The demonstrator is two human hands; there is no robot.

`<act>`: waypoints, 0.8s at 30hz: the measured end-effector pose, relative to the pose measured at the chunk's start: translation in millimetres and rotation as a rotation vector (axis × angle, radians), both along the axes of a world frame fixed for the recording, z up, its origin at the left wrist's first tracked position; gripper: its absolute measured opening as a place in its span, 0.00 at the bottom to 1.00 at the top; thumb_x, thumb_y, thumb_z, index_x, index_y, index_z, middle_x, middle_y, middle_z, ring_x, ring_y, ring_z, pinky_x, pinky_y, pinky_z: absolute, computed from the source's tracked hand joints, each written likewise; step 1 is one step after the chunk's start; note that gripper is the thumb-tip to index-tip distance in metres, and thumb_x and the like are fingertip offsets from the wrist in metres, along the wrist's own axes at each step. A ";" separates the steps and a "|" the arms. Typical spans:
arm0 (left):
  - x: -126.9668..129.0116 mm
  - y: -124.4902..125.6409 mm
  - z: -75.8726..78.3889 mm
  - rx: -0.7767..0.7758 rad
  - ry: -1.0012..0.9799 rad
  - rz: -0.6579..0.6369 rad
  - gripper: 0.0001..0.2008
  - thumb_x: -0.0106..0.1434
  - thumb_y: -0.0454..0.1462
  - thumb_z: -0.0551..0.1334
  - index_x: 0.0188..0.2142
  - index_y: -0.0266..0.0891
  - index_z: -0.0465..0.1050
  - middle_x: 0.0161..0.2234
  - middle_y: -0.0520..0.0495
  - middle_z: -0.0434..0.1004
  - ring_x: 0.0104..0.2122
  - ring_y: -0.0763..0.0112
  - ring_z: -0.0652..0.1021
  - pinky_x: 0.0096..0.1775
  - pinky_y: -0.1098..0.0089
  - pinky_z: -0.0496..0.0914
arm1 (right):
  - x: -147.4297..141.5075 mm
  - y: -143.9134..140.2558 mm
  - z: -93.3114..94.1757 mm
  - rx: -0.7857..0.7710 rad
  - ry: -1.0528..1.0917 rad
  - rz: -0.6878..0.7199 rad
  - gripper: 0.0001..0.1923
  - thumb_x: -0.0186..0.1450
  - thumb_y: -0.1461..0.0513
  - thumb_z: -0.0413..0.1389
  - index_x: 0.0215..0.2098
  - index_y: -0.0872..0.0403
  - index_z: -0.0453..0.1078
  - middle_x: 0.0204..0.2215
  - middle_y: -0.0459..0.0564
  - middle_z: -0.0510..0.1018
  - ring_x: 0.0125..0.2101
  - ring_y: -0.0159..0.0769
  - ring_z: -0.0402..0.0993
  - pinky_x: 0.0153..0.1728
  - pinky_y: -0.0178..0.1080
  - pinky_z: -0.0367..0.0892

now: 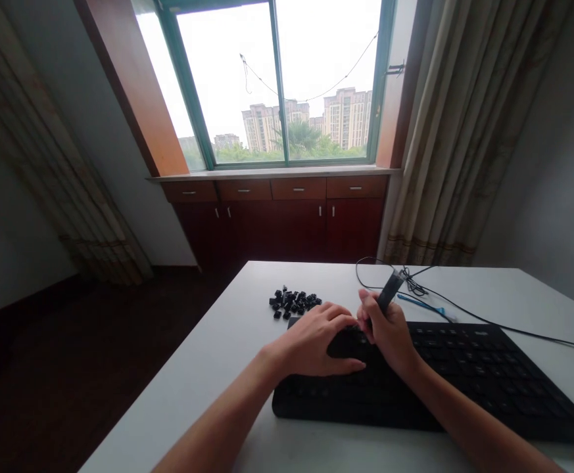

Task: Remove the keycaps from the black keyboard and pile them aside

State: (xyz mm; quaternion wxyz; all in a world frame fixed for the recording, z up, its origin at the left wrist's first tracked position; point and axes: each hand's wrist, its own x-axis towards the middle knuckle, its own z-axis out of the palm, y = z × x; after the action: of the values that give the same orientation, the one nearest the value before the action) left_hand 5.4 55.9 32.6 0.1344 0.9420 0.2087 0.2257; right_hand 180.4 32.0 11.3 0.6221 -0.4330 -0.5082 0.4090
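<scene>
The black keyboard (469,371) lies on the tabletop (208,368), in from its left edge. The left hand (316,334) is spread over it. The right hand (389,334) grips a dark stick (390,290). Little black keys (295,304) sit near the far left corner.

The white table (188,387) leaves passage along its left edge. Keycaps (294,303) stand between the keyboard (469,368) and far-left corner; a cable (416,288) crosses toward the right edge.
</scene>
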 end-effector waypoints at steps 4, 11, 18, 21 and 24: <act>-17.4 13.5 4.1 0.016 0.032 0.008 0.24 0.58 0.52 0.71 0.48 0.43 0.76 0.43 0.44 0.77 0.45 0.60 0.76 0.47 0.63 0.71 | 0.3 -1.0 2.9 0.044 0.009 -0.028 0.24 0.68 0.48 0.56 0.21 0.53 0.63 0.19 0.44 0.72 0.15 0.28 0.63 0.16 0.33 0.55; -28.3 23.5 1.7 -0.077 0.036 -0.012 0.13 0.65 0.47 0.67 0.35 0.41 0.81 0.33 0.48 0.79 0.32 0.70 0.78 0.37 0.71 0.71 | 1.9 3.0 4.1 0.014 0.029 -0.106 0.24 0.68 0.47 0.57 0.22 0.52 0.63 0.20 0.44 0.72 0.17 0.30 0.65 0.19 0.34 0.59; -37.9 36.0 2.5 -0.138 -0.158 0.108 0.10 0.64 0.45 0.68 0.37 0.41 0.82 0.36 0.47 0.81 0.33 0.70 0.80 0.38 0.71 0.75 | 3.0 3.0 4.4 0.006 0.030 -0.083 0.24 0.67 0.47 0.57 0.22 0.52 0.63 0.20 0.44 0.72 0.17 0.30 0.64 0.19 0.34 0.58; -44.6 47.8 -4.3 -0.053 -0.306 0.339 0.11 0.66 0.45 0.66 0.39 0.40 0.81 0.39 0.46 0.82 0.35 0.69 0.81 0.40 0.70 0.77 | 3.0 2.4 4.4 0.006 0.024 -0.081 0.24 0.68 0.47 0.56 0.22 0.52 0.63 0.21 0.45 0.72 0.18 0.30 0.65 0.19 0.34 0.59; -52.8 59.9 -15.4 0.004 -0.320 0.481 0.10 0.67 0.43 0.64 0.41 0.40 0.80 0.41 0.46 0.82 0.36 0.67 0.82 0.40 0.67 0.78 | 2.9 2.0 4.0 0.001 0.008 -0.082 0.24 0.67 0.46 0.57 0.22 0.52 0.63 0.21 0.46 0.73 0.18 0.30 0.65 0.19 0.34 0.59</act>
State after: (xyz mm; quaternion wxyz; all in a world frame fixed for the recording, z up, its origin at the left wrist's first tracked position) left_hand -47.4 115.8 17.2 0.1062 0.8182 0.4015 0.3975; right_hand 183.3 33.9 15.3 0.6405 -0.4514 -0.4879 0.3847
